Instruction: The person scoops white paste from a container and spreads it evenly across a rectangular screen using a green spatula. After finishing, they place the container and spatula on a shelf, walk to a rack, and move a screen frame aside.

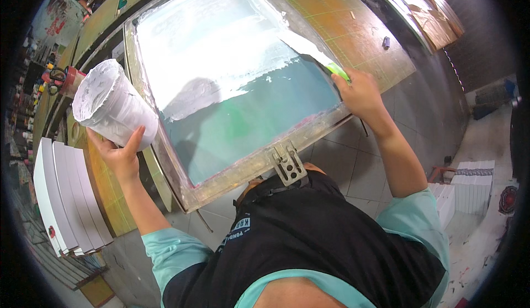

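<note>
In my left hand (118,148), a translucent white plastic tub (121,112) smeared with white paste is held tilted beside the left side of a screen frame (232,189). My right hand (353,92) grips the green handle of a spatula (301,48), whose white-coated blade reaches over the right part of the screen. White paste (215,43) coats most of the screen's far part; its near part (237,137) shows bare blue-grey mesh. A metal clamp bracket (287,164) sits on the frame's near edge, by my black apron.
Wooden tabletops (353,37) with grid lines lie beyond and beside the frame. A stack of white boards (72,197) stands at left, near scissors (55,79) and a red container (72,81). More white stacks (469,189) stand at right; a tiled floor (345,156) shows below.
</note>
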Available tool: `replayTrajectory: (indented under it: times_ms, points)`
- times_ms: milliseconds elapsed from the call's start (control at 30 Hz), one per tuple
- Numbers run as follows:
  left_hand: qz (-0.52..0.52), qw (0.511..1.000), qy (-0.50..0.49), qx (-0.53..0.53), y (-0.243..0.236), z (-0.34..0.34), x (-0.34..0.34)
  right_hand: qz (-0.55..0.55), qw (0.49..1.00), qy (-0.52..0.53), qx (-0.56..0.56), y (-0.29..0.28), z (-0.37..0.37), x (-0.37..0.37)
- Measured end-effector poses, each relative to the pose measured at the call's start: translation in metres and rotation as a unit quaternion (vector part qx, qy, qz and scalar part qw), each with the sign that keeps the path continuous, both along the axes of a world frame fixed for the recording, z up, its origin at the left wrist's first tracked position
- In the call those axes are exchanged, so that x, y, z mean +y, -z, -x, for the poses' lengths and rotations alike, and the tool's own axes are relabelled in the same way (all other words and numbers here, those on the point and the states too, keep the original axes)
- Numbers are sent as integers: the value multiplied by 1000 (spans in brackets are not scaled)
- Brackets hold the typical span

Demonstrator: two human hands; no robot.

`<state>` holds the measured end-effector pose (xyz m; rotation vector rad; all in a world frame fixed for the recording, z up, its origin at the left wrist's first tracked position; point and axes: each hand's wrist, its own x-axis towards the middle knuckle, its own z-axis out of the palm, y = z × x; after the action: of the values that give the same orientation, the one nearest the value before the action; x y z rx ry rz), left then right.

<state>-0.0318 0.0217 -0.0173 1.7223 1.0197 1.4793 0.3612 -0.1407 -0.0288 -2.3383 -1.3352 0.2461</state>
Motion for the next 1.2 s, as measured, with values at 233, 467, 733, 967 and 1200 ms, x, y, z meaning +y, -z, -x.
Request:
replayTrajectory:
  times_ms: [233, 467, 733, 967, 1200]
  points:
    - [-6, 1000, 5, -6, 1, 5, 2, 35, 999, 27, -8, -5, -1, 21]
    - [7, 1000, 13, -22, 3, 6, 4, 20, 998, 34, -43, -15, 1, 45]
    - [-1, 1000, 3, -26, 5, 10, 4, 63, 997, 46, -13, -25, 6, 67]
    - [5, 1000, -14, -4, 2, 12, -2, 72, 996, 52, -18, -26, 1, 91]
    - [26, 999, -46, -9, 5, 13, -8, 53, 998, 21, -24, -31, -5, 125]
